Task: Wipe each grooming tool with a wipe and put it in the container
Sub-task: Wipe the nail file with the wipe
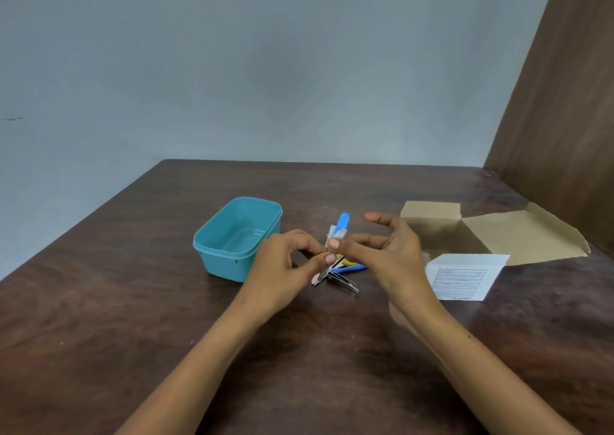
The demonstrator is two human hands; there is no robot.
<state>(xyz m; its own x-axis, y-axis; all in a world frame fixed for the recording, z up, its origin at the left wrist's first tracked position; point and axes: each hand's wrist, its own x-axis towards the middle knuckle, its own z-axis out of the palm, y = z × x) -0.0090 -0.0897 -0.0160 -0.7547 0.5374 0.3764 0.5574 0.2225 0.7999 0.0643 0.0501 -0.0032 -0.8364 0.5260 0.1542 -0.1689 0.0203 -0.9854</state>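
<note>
A blue-handled grooming tool (342, 220) stands nearly upright above the table, a small white wipe (335, 234) folded round its lower part. My left hand (285, 267) pinches the tool's bottom end between thumb and fingers. My right hand (387, 252) pinches the wipe against the tool with thumb and a finger, its other fingers spread. Under the hands lies a small pile of tools (342, 277): metal nail clippers and pieces with yellow and blue handles. The teal container (212, 238) sits left of the hands, open, with nothing visible inside.
An open cardboard box (518, 235) with its flaps spread lies right of my right hand, a white printed panel (461, 280) at its front. The dark wooden table (133, 301) meets a grey wall behind and a brown panel at the right.
</note>
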